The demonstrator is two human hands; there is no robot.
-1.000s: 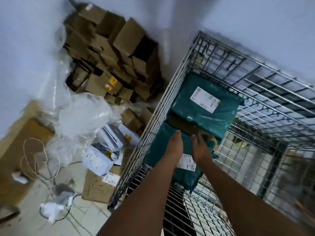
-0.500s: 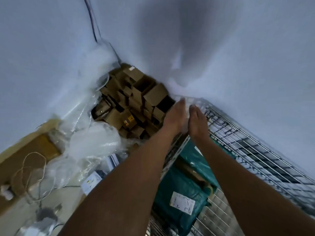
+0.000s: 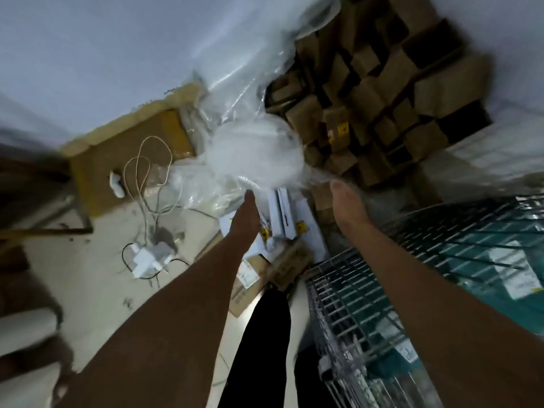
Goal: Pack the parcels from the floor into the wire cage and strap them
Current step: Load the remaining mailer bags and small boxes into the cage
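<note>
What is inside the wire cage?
Teal parcel bags with white labels lie inside the wire cage. Anything underneath them is covered. Both hands are outside, over the floor pile.

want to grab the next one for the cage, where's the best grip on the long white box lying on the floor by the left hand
Judging by its pose, take the long white box across its narrow width near the middle, coming straight down from above. It lies flat with its long sides exposed, and its far end is tucked under the clear plastic wrap. The left hand is closest and empty; the image is blurred, so edges are uncertain.

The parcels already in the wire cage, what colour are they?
Teal green parcels, each with a white label, seen through the wire cage in the head view.
</note>
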